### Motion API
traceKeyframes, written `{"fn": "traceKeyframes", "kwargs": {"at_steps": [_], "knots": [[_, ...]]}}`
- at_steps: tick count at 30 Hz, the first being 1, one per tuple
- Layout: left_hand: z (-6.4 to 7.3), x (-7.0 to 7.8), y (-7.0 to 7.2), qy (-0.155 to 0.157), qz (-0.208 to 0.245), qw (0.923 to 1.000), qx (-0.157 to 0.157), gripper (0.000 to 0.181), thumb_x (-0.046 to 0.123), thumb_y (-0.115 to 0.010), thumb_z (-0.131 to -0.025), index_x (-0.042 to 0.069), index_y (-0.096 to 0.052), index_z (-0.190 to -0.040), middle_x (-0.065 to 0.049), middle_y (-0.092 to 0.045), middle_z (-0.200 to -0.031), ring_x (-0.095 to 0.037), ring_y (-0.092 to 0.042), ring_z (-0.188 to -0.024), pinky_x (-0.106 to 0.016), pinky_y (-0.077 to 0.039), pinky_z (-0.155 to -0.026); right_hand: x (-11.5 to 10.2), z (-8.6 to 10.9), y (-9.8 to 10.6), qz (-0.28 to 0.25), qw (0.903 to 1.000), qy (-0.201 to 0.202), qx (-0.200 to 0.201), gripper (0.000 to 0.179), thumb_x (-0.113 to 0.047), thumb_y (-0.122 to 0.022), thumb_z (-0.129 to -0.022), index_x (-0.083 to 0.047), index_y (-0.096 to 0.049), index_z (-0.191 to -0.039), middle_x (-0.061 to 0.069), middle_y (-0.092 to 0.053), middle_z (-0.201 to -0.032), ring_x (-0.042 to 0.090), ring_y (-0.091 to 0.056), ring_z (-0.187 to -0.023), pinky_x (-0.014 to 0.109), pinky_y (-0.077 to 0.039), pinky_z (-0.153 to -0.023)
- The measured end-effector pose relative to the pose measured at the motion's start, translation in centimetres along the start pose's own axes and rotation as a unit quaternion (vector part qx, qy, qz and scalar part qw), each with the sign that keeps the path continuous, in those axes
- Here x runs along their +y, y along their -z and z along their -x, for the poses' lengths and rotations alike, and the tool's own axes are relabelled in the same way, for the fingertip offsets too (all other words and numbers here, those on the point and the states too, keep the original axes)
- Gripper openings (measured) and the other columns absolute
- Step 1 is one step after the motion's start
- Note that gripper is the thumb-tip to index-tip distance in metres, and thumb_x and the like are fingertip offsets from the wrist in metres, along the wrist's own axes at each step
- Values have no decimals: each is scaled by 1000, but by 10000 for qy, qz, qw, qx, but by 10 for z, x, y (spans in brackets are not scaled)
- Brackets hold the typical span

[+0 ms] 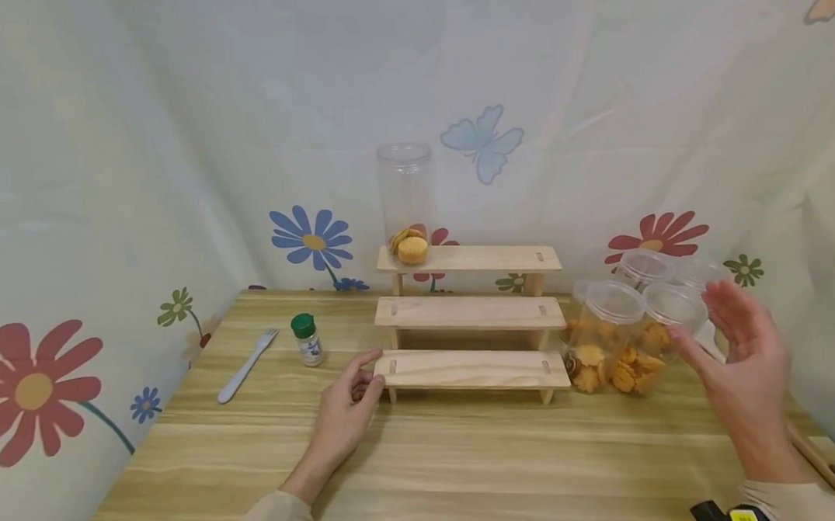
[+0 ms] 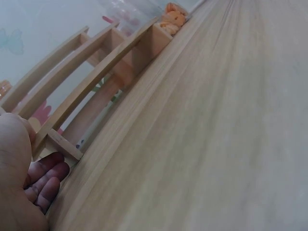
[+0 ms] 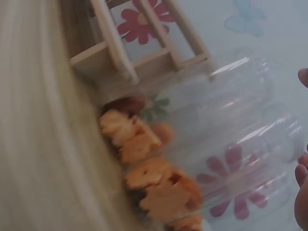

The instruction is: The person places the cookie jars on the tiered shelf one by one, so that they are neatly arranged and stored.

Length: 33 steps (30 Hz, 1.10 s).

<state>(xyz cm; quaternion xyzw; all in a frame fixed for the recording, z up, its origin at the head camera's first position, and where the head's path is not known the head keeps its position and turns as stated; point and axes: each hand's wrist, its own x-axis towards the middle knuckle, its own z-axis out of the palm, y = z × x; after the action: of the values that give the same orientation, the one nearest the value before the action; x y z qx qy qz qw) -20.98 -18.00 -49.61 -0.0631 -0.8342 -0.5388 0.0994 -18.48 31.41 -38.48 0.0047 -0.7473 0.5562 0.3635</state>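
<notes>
A three-step wooden display shelf (image 1: pixel 470 311) stands mid-table. My left hand (image 1: pixel 347 403) grips the left end of its lowest step; in the left wrist view, the other fingers (image 2: pixel 48 185) curl below that step. On the top step, at the left, stands a clear jar (image 1: pixel 406 191) holding a few round yellow biscuits (image 1: pixel 412 249). To the right of the shelf, several clear jars (image 1: pixel 611 305) stand close together, with orange flower-shaped biscuits (image 1: pixel 632 370) at their bottoms. My right hand (image 1: pixel 747 363) is held beside these jars, fingers raised and thumb apart, gripping nothing. Whether the thumb touches a jar is unclear.
A small green-capped bottle (image 1: pixel 307 341) stands left of the shelf, with a pale blue fork (image 1: pixel 247 367) farther left. Near the right table edge, a wooden handle (image 1: pixel 818 457) shows partly behind my right wrist. A flower-printed curtain (image 1: pixel 207 91) hangs behind the table.
</notes>
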Motion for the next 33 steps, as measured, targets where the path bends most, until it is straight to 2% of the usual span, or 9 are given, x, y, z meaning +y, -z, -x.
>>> {"fn": "traceKeyframes", "kwargs": {"at_steps": [5, 7, 10, 14, 17, 23, 28, 33], "knots": [[1, 1, 2, 10, 4, 10000, 13, 41, 20, -67, -114, 25, -65, -154, -4, -78, -104, -20, -73, -92, -26, -58, -82, 22, 10, 2, -88, 9996, -253, 99, 84, 19, -83, -87, -7, -54, -162, 8, -61, -158, 16, -57, -144, 14, -45, -113], [1, 1, 3, 22, -26, 10000, 29, 41, 19, -67, -113, 25, -65, -154, -3, -78, -103, -20, -73, -91, -27, -57, -81, 28, 13, 2, 42, 9995, -313, 82, 85, 16, -85, -88, -9, -54, -162, 5, -59, -159, 14, -56, -144, 13, -44, -113], [0, 1, 2, -7, -59, 10000, 17, 41, 21, -67, -113, 25, -65, -154, -3, -78, -103, -19, -73, -91, -27, -57, -81, 37, 14, 0, -184, 9987, -473, 92, 84, 17, -84, -87, -8, -55, -161, 3, -61, -155, 12, -58, -139, 14, -45, -112], [-1, 2, 1, -8, -63, 10000, 1, 41, 21, -67, -113, 25, -64, -154, -3, -78, -103, -19, -73, -91, -27, -58, -82, 49, 15, -1, -782, 9941, -738, 119, 81, 23, -83, -85, -4, -59, -158, 1, -67, -145, 12, -62, -132, 14, -47, -110], [0, 2, 1, 12, -39, 10000, 16, 41, 19, -67, -113, 25, -65, -154, -2, -78, -103, -19, -72, -90, -27, -57, -81, 59, 19, -3, -983, 9894, -1072, 35, 78, 21, -83, -86, -6, -61, -155, -4, -69, -140, 9, -63, -129, 12, -47, -106], [0, 2, 0, 20, -27, 10000, 20, 41, 18, -67, -113, 25, -65, -153, -3, -78, -103, -18, -72, -89, -26, -57, -80, 75, 28, -4, -641, 9843, -1615, -326, 73, 8, -86, -92, -7, -56, -156, -10, -66, -137, 6, -61, -128, 10, -47, -105], [1, 2, 0, 36, -41, 10000, 11, 41, 18, -68, -113, 25, -65, -153, -3, -77, -103, -18, -71, -88, -26, -57, -80, 85, 34, -3, -299, 9839, -1598, -741, 79, 1, -87, -95, -4, -48, -164, -10, -64, -142, 4, -59, -131, 10, -45, -106], [0, 2, 0, 28, -61, 10000, 2, 41, 19, -68, -113, 24, -65, -154, -4, -77, -103, -18, -70, -87, -26, -57, -79, 93, 35, -2, -136, 9851, -1392, -1003, 76, 3, -86, -95, -1, -49, -162, -16, -66, -137, 2, -58, -130, 9, -44, -105]]}}
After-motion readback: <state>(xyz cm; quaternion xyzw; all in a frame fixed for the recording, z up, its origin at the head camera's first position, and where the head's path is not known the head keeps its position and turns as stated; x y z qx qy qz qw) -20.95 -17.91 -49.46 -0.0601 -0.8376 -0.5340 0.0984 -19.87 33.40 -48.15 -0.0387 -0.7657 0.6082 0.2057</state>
